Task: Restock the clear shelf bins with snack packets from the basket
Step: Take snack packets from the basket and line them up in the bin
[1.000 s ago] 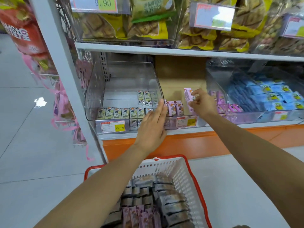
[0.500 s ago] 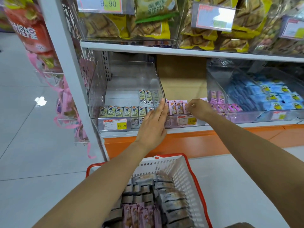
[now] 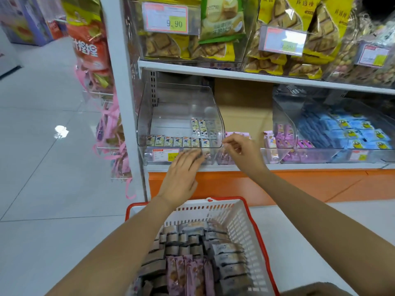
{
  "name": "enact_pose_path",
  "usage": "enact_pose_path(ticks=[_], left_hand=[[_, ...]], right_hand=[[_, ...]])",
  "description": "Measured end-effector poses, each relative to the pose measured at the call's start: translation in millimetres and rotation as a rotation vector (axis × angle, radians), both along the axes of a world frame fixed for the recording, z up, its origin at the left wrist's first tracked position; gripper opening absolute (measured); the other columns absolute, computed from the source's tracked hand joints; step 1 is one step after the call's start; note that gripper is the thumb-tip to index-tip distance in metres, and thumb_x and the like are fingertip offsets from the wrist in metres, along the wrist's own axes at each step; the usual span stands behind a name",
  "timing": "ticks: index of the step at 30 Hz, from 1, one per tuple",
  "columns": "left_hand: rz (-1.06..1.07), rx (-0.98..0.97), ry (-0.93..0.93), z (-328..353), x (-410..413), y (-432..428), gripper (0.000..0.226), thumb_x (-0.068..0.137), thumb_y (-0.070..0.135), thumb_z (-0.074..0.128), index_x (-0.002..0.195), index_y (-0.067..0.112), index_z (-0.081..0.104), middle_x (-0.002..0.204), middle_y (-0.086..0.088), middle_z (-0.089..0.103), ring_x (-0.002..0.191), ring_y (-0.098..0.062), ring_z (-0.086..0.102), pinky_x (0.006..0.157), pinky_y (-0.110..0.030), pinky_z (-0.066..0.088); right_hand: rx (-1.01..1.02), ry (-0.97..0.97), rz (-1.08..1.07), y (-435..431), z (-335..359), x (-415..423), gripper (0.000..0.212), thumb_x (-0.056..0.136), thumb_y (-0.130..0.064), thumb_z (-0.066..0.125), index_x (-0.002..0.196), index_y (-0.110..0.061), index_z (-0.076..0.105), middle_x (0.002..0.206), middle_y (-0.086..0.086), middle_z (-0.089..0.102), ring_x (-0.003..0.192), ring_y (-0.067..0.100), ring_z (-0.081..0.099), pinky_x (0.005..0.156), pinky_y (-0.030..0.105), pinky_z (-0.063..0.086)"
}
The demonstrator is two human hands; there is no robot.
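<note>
A white metal shelf unit [image 3: 119,103] stands in a shop aisle on a pale grey tiled floor [image 3: 42,167]. On its upper board, clear bins hold yellow bags of square biscuits [image 3: 267,60], with an orange-edged price tag reading 9.90 [image 3: 166,19] clipped in front. Pink ribbons [image 3: 111,129] and a red foil bag [image 3: 89,45] hang at the unit's left side.

On the lower board sit three clear plastic bins. The left bin [image 3: 181,99] is mostly bare, with one row of small cream-and-green packets [image 3: 177,141] along its front and a few more behind. The low middle bin [image 3: 269,154] has a few pink packets [image 3: 270,142], with brown cardboard [image 3: 241,103] behind it. The right bin [image 3: 284,116] is filled with blue packets [image 3: 352,133]. An orange panel [image 3: 299,184] runs below.

The left hand [image 3: 183,174] is flat, fingers straight and together, its blurred fingertips over the left bin's front wall beside the price label; whether they touch cannot be told. The right hand [image 3: 243,152] is released, fingers loosely bent, at the front left corner of the middle bin, just beside the pink packets.

Below both forearms, on the floor, is a white plastic basket with a red rim [image 3: 259,236]. It holds rows of grey packets [image 3: 228,248] and some pink-purple packets [image 3: 186,272], well apart from both hands.
</note>
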State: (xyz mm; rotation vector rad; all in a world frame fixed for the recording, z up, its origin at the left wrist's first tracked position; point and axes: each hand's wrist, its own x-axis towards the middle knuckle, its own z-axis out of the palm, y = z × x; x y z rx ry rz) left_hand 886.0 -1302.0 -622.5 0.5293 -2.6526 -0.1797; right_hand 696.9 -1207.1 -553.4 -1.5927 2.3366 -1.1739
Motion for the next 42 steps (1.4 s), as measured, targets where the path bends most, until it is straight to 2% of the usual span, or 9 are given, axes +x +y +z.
enact_pose_path(ticks=[3,9,14,19,25,32,34,37,42], left_hand=[[0.019,0.005,-0.048,-13.1,25.4,-4.8,0.068,0.077,0.009,0.061,0.143,0.013,0.043,0.148,-0.008,0.041,0.14,-0.026,0.034,0.121,-0.04,0.013],[0.062,0.021,-0.18,-54.0,63.4,-13.5,0.065,0.079,0.015,0.069,0.14,0.012,0.047,0.147,-0.01,0.043,0.138,-0.031,0.037,0.117,-0.048,0.026],[0.173,0.132,-0.43,-96.5,87.6,-18.1,0.063,0.1,0.03,0.045,0.155,0.017,0.018,0.163,-0.007,0.013,0.15,-0.026,0.01,0.123,-0.043,0.002],[0.248,0.232,-0.603,-129.3,93.3,-19.2,0.067,0.103,0.038,0.036,0.157,0.017,0.002,0.165,-0.007,-0.002,0.151,-0.026,-0.003,0.123,-0.045,-0.003],[0.303,0.247,-0.606,-147.9,86.2,-10.4,0.076,0.102,0.033,0.04,0.155,0.014,-0.011,0.164,-0.01,-0.007,0.151,-0.029,-0.009,0.122,-0.048,-0.003],[0.339,0.237,-0.616,-153.7,83.8,-3.7,0.083,0.1,0.031,0.045,0.154,0.013,-0.015,0.163,-0.012,-0.011,0.15,-0.032,-0.013,0.121,-0.048,-0.006],[0.338,0.231,-0.622,-152.9,83.8,-3.4,0.083,0.1,0.032,0.046,0.154,0.012,-0.015,0.163,-0.012,-0.012,0.15,-0.032,-0.014,0.121,-0.049,-0.006],[0.332,0.242,-0.631,-150.0,83.0,-3.6,0.083,0.1,0.032,0.045,0.154,0.012,-0.014,0.163,-0.012,-0.012,0.15,-0.032,-0.013,0.121,-0.047,-0.009],[0.309,0.303,-0.637,-135.3,76.5,-7.9,0.075,0.101,0.035,0.041,0.156,0.011,-0.004,0.164,-0.012,-0.005,0.151,-0.03,-0.008,0.122,-0.046,-0.005]], right_hand=[[0.053,-0.013,0.086,-3.4,-22.3,30.4,0.013,0.093,-0.009,0.06,0.102,-0.013,0.069,0.086,-0.006,0.065,0.077,0.004,0.06,0.069,0.011,0.046],[0.252,-0.024,0.203,-14.2,-92.6,77.4,0.014,0.094,-0.018,0.061,0.105,-0.016,0.069,0.095,-0.003,0.071,0.081,0.009,0.064,0.074,0.021,0.051],[0.442,-0.034,0.238,-8.4,-157.6,102.2,0.016,0.095,-0.021,0.058,0.106,-0.018,0.069,0.097,-0.001,0.071,0.079,0.01,0.063,0.075,0.029,0.053],[0.657,-0.076,0.184,16.4,-199.1,109.2,0.019,0.098,-0.026,0.052,0.112,-0.021,0.064,0.104,-0.002,0.069,0.085,0.01,0.06,0.072,0.024,0.048],[0.945,-0.109,0.193,50.5,-226.2,123.3,0.025,0.097,-0.033,0.053,0.114,-0.015,0.058,0.102,0.003,0.068,0.086,0.019,0.063,0.07,0.031,0.052],[1.246,-0.286,0.231,74.8,-245.9,149.7,0.064,0.091,-0.03,0.065,0.14,-0.008,0.031,0.081,0.006,0.051,0.07,0.021,0.052,0.056,0.032,0.042],[1.263,-0.276,0.228,77.5,-249.8,155.0,0.076,0.091,-0.019,0.064,0.149,-0.007,0.017,0.075,0.004,0.047,0.064,0.018,0.048,0.05,0.028,0.038],[1.161,-0.319,0.209,74.8,-248.1,153.7,0.052,0.091,-0.017,0.062,0.135,-0.009,0.034,0.074,0.004,0.049,0.065,0.02,0.051,0.049,0.028,0.037],[0.85,-0.337,0.158,51.5,-214.3,135.0,0.033,0.092,-0.02,0.062,0.114,-0.016,0.038,0.075,0.004,0.055,0.06,0.014,0.056,0.045,0.023,0.042]])
